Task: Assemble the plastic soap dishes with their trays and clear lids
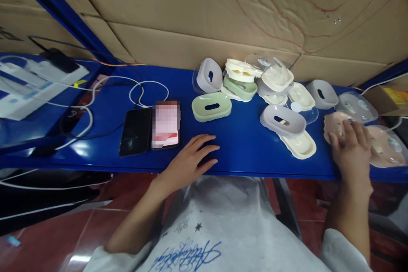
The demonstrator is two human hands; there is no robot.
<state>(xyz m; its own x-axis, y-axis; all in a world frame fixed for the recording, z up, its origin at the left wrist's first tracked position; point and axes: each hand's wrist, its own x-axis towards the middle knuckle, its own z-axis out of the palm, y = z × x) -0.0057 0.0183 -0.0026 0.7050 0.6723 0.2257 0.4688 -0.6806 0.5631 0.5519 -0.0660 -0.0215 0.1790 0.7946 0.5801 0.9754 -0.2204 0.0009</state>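
Note:
My left hand (193, 157) lies on the blue table (236, 144) with its fingers spread and holds nothing; a phone with a lit screen (166, 123) is close by on its left. At the right side, my right hand (352, 148) curls over a pink soap dish piece (334, 125), thumb at its left edge and fingers across its top. Beside that hand lies another pink soap dish part with a clear lid (387, 148). Between my hands are a lilac soap dish (283, 120) with a slot, a cream tray (301, 146) partly beneath it, and a green soap dish (212, 106).
Stacked cream, green and lilac soap dish parts (240, 87) stand along the cardboard wall (191, 17). A lilac dish (322, 93) and a clear lid (357, 106) sit back right. A dark phone (135, 131), white cables and a power strip (41, 89) occupy the left.

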